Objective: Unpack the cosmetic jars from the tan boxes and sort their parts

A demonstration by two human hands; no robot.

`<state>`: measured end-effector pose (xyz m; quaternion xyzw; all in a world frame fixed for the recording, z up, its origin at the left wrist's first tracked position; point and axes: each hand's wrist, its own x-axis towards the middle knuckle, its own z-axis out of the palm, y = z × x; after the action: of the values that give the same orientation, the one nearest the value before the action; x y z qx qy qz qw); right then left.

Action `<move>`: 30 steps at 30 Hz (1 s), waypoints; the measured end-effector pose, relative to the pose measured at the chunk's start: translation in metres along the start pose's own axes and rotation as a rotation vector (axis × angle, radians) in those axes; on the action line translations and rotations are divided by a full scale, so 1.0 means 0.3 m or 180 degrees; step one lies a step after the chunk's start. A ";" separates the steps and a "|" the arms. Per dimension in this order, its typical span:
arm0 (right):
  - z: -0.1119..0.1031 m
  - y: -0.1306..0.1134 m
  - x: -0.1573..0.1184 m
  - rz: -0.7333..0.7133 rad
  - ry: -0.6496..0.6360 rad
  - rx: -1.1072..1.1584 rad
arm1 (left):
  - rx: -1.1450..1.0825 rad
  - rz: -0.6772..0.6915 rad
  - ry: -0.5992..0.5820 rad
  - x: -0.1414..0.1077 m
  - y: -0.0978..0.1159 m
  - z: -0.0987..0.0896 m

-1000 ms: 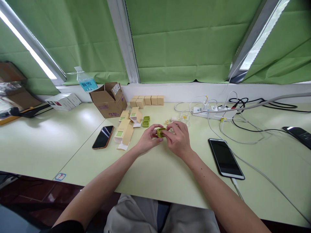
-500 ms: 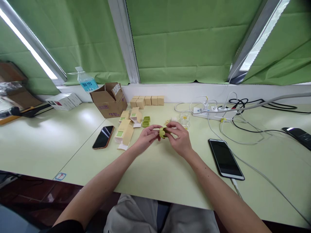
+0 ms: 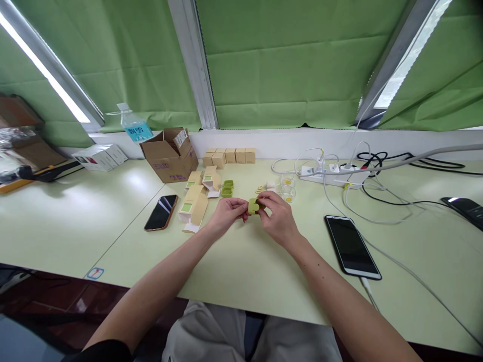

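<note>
Between my hands, above the middle of the table, is a small green plastic piece [image 3: 253,206]. My left hand [image 3: 228,213] pinches its left side, and my right hand [image 3: 278,216] grips it from the right. Two similar green pieces [image 3: 227,188] stand on the table beyond my left hand, beside opened beige cartons [image 3: 195,203] with white flaps. Past my right hand lie small yellowish bits [image 3: 259,189], a white round item [image 3: 270,185] and clear round cups [image 3: 288,191] with yellow in them.
Several small beige boxes [image 3: 239,156] line the wall beside an open cardboard box [image 3: 171,161]. A dark phone [image 3: 161,212] lies at left, a plugged-in phone [image 3: 352,246] at right. Cables run from a power strip [image 3: 334,175] at the back right. A bottle [image 3: 134,124] stands behind the cardboard box.
The green piece has turned slightly between my hands, and my left fingers have drawn closer together. My right hand has shifted a little, uncovering more of the white item and clear cups.
</note>
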<state>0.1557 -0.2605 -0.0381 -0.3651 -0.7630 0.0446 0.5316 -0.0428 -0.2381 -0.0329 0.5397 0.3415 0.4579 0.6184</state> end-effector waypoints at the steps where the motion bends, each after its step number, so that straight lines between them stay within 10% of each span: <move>1: -0.001 -0.002 0.000 -0.0014 -0.0046 -0.0044 | 0.0060 0.0023 0.0050 -0.001 0.001 0.005; 12: 0.008 -0.009 -0.011 0.0025 -0.0194 -0.0342 | 0.0505 0.0252 0.0501 -0.012 -0.012 0.045; 30: 0.003 -0.008 -0.033 0.0331 -0.0245 -0.0891 | 0.0751 0.0356 -0.0093 -0.013 -0.055 0.039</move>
<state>0.1553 -0.2679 -0.0451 -0.4727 -0.7616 -0.0208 0.4428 -0.0302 -0.2457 -0.0471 0.6335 0.3533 0.4403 0.5291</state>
